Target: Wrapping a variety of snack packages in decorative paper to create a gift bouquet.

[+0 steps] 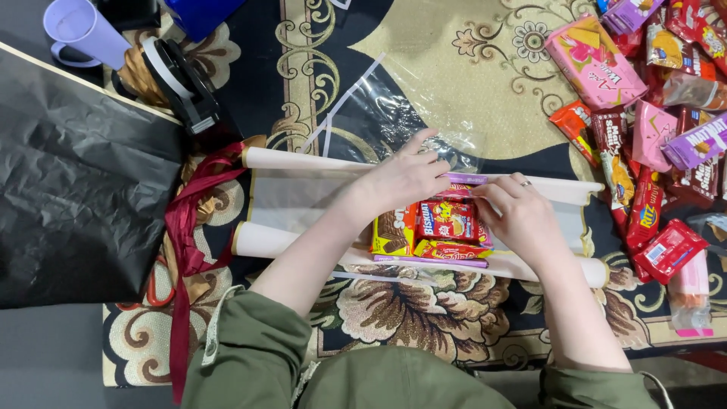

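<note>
Looking down from the head view, both hands work over a small stack of snack packets point(443, 227) lying on a clear film sheet point(303, 203) whose ends are rolled into white tubes, spread on a patterned rug point(424, 45). The left hand point(405, 178) lies flat, fingers together, pressing the far edge of the stack. The right hand point(519, 216) pinches a thin purple strip point(463, 179) at the stack's top edge; whether the fingertips fully close on it cannot be told.

Risk: the film is slippery and springy, so the rolled ends may curl back, and the loosely stacked packets may slide apart if the pressure eases.

Hidden: the left hand covers the stack's upper left corner. The loose snack pile point(659, 113) and the lilac mug point(79, 30) are cut off at the frame edges.
</note>
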